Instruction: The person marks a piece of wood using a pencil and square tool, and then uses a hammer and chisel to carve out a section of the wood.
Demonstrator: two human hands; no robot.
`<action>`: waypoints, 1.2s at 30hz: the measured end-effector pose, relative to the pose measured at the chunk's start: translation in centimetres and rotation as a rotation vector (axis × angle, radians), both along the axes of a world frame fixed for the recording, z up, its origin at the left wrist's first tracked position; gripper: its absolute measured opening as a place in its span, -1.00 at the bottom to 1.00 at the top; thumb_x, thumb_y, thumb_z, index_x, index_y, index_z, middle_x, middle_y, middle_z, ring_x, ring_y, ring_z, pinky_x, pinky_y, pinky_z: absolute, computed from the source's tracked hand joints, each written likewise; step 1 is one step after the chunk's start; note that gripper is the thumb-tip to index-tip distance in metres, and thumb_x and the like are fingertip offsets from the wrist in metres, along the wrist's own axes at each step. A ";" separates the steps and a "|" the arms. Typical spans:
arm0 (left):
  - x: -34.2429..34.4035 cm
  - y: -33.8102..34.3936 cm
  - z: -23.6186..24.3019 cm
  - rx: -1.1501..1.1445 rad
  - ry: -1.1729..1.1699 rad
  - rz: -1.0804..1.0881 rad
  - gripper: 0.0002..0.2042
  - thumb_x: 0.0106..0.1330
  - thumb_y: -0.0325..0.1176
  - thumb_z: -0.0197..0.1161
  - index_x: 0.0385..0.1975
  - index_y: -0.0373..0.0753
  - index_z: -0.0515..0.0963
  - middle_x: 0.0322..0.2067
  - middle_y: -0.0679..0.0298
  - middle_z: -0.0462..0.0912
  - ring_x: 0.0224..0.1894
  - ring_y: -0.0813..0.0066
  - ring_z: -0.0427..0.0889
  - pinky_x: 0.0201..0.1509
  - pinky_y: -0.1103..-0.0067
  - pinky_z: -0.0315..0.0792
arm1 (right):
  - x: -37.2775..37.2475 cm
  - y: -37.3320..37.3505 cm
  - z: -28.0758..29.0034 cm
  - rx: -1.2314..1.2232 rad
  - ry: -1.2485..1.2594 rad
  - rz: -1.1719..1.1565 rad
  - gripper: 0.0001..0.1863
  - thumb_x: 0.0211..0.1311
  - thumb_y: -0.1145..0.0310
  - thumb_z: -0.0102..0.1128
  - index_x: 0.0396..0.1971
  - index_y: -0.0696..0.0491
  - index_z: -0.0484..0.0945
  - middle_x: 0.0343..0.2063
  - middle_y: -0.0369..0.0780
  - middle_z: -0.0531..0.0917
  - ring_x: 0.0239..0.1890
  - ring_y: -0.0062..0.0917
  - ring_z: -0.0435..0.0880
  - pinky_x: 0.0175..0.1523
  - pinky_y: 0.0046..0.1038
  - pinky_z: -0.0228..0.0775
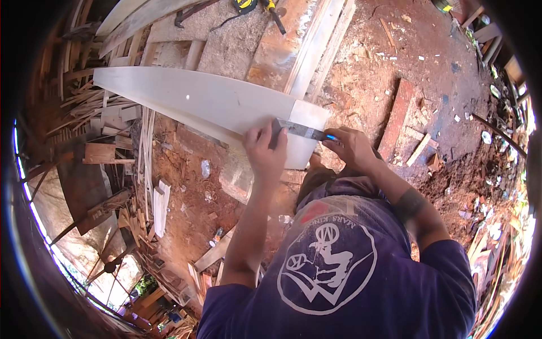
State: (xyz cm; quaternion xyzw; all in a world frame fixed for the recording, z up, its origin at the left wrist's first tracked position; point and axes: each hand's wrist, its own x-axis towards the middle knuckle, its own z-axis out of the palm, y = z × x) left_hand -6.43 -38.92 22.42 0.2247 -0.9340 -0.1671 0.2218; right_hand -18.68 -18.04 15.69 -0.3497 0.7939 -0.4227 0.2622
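A long, pale wooden board (220,96) stretches from the far left to just in front of my body, with a line across it near its right end. On that end lies a dark, straight-edged tool (305,131), which looks like a try square, with a block at its left. My left hand (265,148) grips the block, thumb and fingers around it. At the other end of the blade, my right hand (349,147) is closed in a pinch beside a small bright blue spot; what it holds there is too small to make out.
A yellow-and-black tape measure (244,5) and a hammer (192,12) lie at the far side on planks. More planks (316,45) run away beyond the board. A reddish plank (396,118) rests on the dirt at right. Wood scraps (107,121) pile up at left.
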 end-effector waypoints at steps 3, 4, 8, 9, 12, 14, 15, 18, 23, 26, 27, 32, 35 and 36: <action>-0.1 0.2 0.0 0.076 -0.029 0.039 -0.63 0.17 -0.36 0.46 -0.04 -0.39 0.67 -0.27 0.10 0.60 -0.20 0.13 0.59 -0.11 0.28 0.51 | -0.2 -0.8 0.2 0.017 0.018 -0.002 -0.70 0.26 0.13 0.31 -0.07 -0.09 0.66 -0.27 -0.13 0.71 -0.27 -0.13 0.71 -0.18 -0.15 0.53; 0.0 0.3 0.0 0.076 -0.034 0.039 -0.63 0.17 -0.36 0.46 -0.04 -0.39 0.67 -0.27 0.10 0.60 -0.20 0.13 0.59 -0.11 0.28 0.51 | -0.2 -0.8 -0.1 0.016 0.006 0.003 -0.70 0.25 0.13 0.33 -0.07 -0.10 0.65 -0.26 -0.14 0.71 -0.25 -0.13 0.72 -0.17 -0.15 0.55; 0.1 0.3 0.5 0.107 -0.064 0.047 -0.63 0.18 -0.35 0.46 -0.04 -0.39 0.67 -0.29 0.11 0.59 -0.24 0.16 0.60 -0.16 0.33 0.52 | -0.3 -1.3 1.3 -0.045 0.017 0.020 -0.70 0.29 0.18 0.31 -0.08 0.04 0.68 -0.32 -0.09 0.69 -0.29 -0.10 0.71 -0.17 -0.14 0.55; 0.1 0.4 0.6 0.147 -0.062 0.057 -0.63 0.19 -0.35 0.46 -0.04 -0.39 0.67 -0.30 0.11 0.59 -0.26 0.17 0.60 -0.18 0.35 0.52 | -0.3 -1.5 1.3 -0.040 0.001 0.020 -0.70 0.29 0.17 0.31 -0.09 0.03 0.68 -0.32 -0.09 0.69 -0.29 -0.10 0.71 -0.17 -0.14 0.54; 0.3 0.4 0.3 0.220 -0.090 0.086 -0.64 0.18 -0.34 0.46 -0.06 -0.38 0.68 -0.34 0.15 0.53 -0.19 0.14 0.51 -0.07 0.25 0.43 | -0.5 -1.6 0.9 -0.037 -0.014 0.021 -0.70 0.30 0.16 0.30 -0.10 0.03 0.70 -0.33 -0.09 0.69 -0.28 -0.10 0.70 -0.18 -0.14 0.54; 0.1 0.5 0.3 0.216 -0.084 0.083 -0.64 0.18 -0.34 0.46 -0.06 -0.38 0.68 -0.34 0.15 0.53 -0.19 0.14 0.51 -0.07 0.25 0.43 | -0.6 -1.7 0.7 -0.036 -0.012 0.024 -0.70 0.31 0.16 0.30 -0.11 0.04 0.70 -0.33 -0.09 0.69 -0.28 -0.10 0.70 -0.18 -0.13 0.53; 0.1 0.5 0.3 0.212 -0.076 0.080 -0.64 0.18 -0.33 0.47 -0.07 -0.39 0.68 -0.34 0.16 0.53 -0.19 0.14 0.50 -0.07 0.25 0.43 | -0.6 -1.8 0.8 0.002 -0.028 0.027 -0.70 0.31 0.15 0.29 -0.13 0.04 0.71 -0.33 -0.08 0.69 -0.27 -0.10 0.69 -0.17 -0.13 0.53; 0.1 0.2 0.0 0.083 -0.062 0.035 -0.64 0.20 -0.33 0.46 -0.04 -0.37 0.68 -0.36 0.13 0.56 -0.30 0.20 0.59 -0.22 0.35 0.50 | -0.6 -1.9 0.0 0.049 -0.052 0.027 -0.73 0.28 0.14 0.28 -0.17 -0.01 0.71 -0.30 -0.11 0.70 -0.26 -0.11 0.70 -0.15 -0.15 0.54; 0.2 0.5 -0.2 0.095 -0.060 0.057 -0.64 0.18 -0.33 0.47 -0.05 -0.35 0.68 -0.36 0.16 0.53 -0.25 0.17 0.54 -0.15 0.30 0.45 | -0.8 -2.4 0.1 0.090 -0.070 0.011 -0.75 0.28 0.13 0.26 -0.22 -0.02 0.70 -0.32 -0.11 0.71 -0.28 -0.12 0.71 -0.16 -0.17 0.54; 0.2 0.5 -0.4 0.127 -0.062 0.067 -0.64 0.15 -0.33 0.48 -0.07 -0.33 0.68 -0.36 0.19 0.51 -0.20 0.15 0.50 -0.07 0.25 0.41 | -1.1 -2.4 0.4 0.062 -0.175 -0.012 -0.70 0.31 0.09 0.23 -0.26 0.01 0.71 -0.36 -0.07 0.71 -0.30 -0.12 0.71 -0.16 -0.19 0.52; 0.1 0.5 -0.3 0.133 -0.062 0.066 -0.64 0.15 -0.32 0.48 -0.07 -0.33 0.68 -0.37 0.19 0.51 -0.21 0.14 0.50 -0.07 0.25 0.41 | -1.2 -2.4 0.6 0.068 -0.206 -0.013 -0.69 0.31 0.08 0.23 -0.27 0.02 0.72 -0.38 -0.06 0.70 -0.30 -0.12 0.71 -0.17 -0.19 0.51; -0.2 0.4 0.3 0.108 -0.071 0.058 -0.63 0.20 -0.32 0.46 -0.04 -0.38 0.67 -0.37 0.13 0.56 -0.29 0.20 0.57 -0.22 0.35 0.49 | -0.9 -2.4 -0.4 -0.017 -0.167 -0.048 -0.70 0.28 0.15 0.33 -0.24 0.10 0.73 -0.56 -0.03 0.62 -0.50 -0.16 0.62 -0.32 -0.17 0.41; 0.0 0.5 -0.2 0.092 -0.057 0.060 -0.63 0.20 -0.32 0.46 -0.03 -0.38 0.67 -0.36 0.11 0.56 -0.29 0.19 0.57 -0.22 0.35 0.50 | -0.9 -2.4 -0.4 -0.017 -0.189 -0.044 -0.70 0.28 0.15 0.34 -0.22 0.09 0.73 -0.58 -0.03 0.62 -0.52 -0.17 0.61 -0.34 -0.18 0.41; 0.0 0.5 -0.4 0.072 -0.043 0.059 -0.62 0.20 -0.32 0.46 -0.03 -0.38 0.67 -0.35 0.10 0.57 -0.29 0.19 0.57 -0.23 0.34 0.50 | -1.0 -2.3 -0.3 -0.017 -0.210 -0.049 -0.68 0.30 0.14 0.33 -0.21 0.11 0.73 -0.59 -0.03 0.61 -0.53 -0.22 0.60 -0.34 -0.19 0.40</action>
